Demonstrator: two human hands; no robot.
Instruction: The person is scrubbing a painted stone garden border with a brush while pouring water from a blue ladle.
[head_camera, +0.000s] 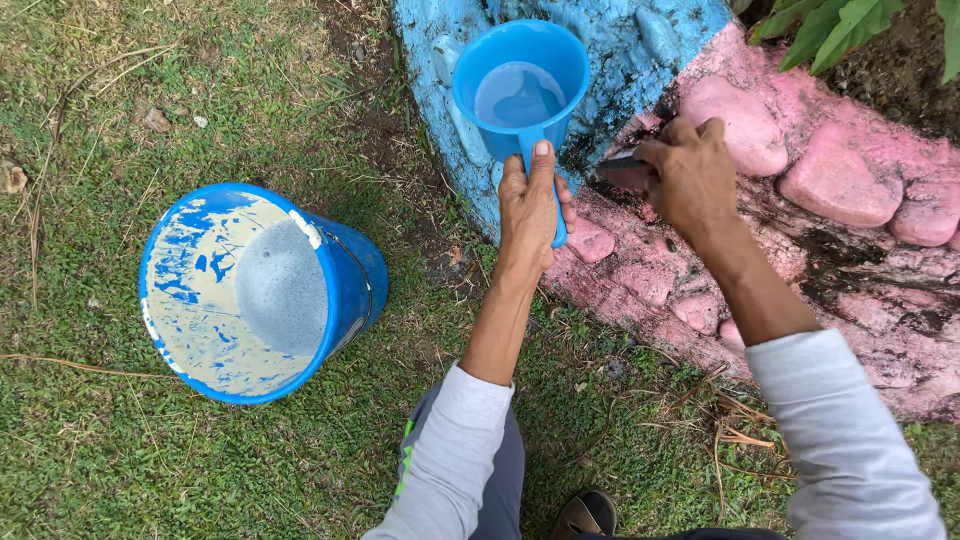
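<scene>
1. Head view is showing me the left hand (531, 212) closing fully around the handle of a blue dipper (520, 85), thumb lying along the handle, cup end pointing away from the wrist.
2. I am seeing the dipper holding pale, cloudy liquid, sitting just above the grip and nearly level, in front of the blue-painted part of a stone border (620, 40).
3. I am reading the right hand (690, 175) as pinched shut on a small dark tool (622, 170); whether it is a brush or a scraper I cannot tell. Its tip is touching the pink-painted stone (830, 185) just left of the knuckles.
4. I am noting a blue bucket (262, 292), tilted on the grass (90, 120) well to the left of the left-hand grip, its inside coated with pale residue.
5. For good execution, I am judging that the dipper should be staying level so nothing spills, held close beside the tool.
6. I am advising short, firm strokes along the dark seam under the right-hand grip, wrist kept low.
</scene>
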